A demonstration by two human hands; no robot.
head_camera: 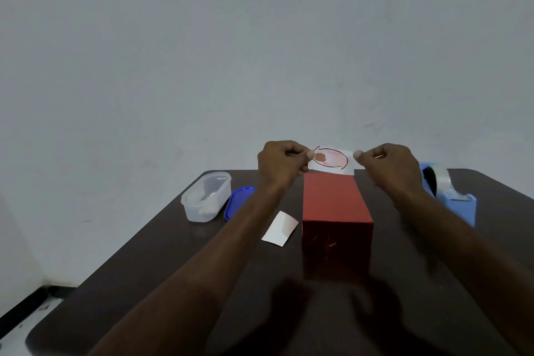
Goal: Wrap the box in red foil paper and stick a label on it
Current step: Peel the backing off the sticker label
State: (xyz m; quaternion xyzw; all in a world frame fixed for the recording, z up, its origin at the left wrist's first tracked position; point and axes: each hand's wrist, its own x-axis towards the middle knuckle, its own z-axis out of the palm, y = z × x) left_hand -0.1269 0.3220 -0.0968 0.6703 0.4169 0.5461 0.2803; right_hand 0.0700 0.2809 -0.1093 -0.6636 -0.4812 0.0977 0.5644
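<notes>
A box wrapped in shiny red foil (335, 205) lies lengthwise on the dark table (173, 254), in the middle. Above its far end, a white label (332, 160) with a red oval design is held up in the air, stretched between both hands. My left hand (278, 166) pinches the label's left edge. My right hand (387, 169) pinches its right edge. The other fingers of both hands are curled in.
A white paper slip (280, 229) lies left of the box. Further left stand a clear plastic tub (205, 196) and its blue lid (238, 201). A blue tape dispenser (450, 193) sits at the right, behind my right wrist. A pale wall rises beyond the table.
</notes>
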